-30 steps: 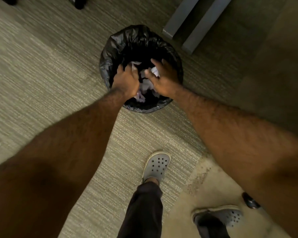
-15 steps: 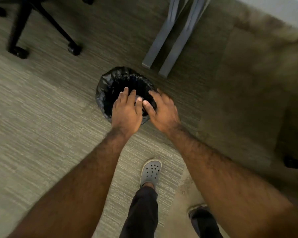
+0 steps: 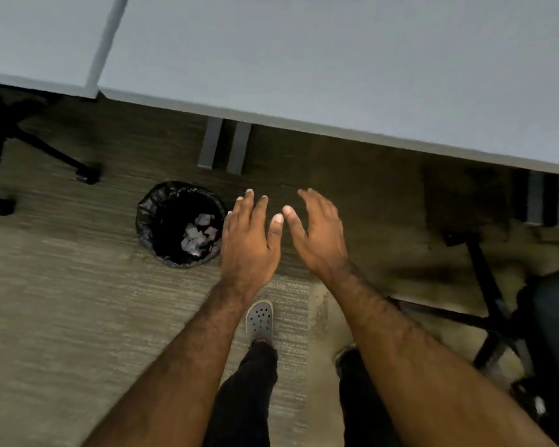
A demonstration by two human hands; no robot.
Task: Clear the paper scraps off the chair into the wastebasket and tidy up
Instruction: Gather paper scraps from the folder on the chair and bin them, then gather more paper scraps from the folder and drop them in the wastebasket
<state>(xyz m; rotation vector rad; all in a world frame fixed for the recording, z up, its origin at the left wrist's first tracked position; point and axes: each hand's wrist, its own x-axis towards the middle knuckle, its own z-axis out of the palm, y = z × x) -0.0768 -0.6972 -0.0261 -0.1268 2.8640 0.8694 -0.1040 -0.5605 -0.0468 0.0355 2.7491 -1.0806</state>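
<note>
A round wastebasket (image 3: pixel 149 217) lined with a black bag stands on the carpet left of centre. Several pale paper scraps (image 3: pixel 197 235) lie inside it. My left hand (image 3: pixel 249 240) hovers just right of the basket, palm down, fingers spread, holding nothing. My right hand (image 3: pixel 320 235) is beside it further right, also spread and holding nothing. A dark office chair (image 3: pixel 549 321) shows at the right edge; only part of its seat and base is visible, and I see no scraps on it.
A grey desk top (image 3: pixel 336 69) spans the upper frame, its legs (image 3: pixel 223 146) just behind the basket. Another chair's wheeled base (image 3: pixel 46 156) sits at far left. My grey clog (image 3: pixel 259 321) and dark trouser legs are below the hands.
Both hands have lifted out of the wastebasket and moved right, now holding nothing. The view has risen and pulled back, bringing the desk top and the right chair into sight.
</note>
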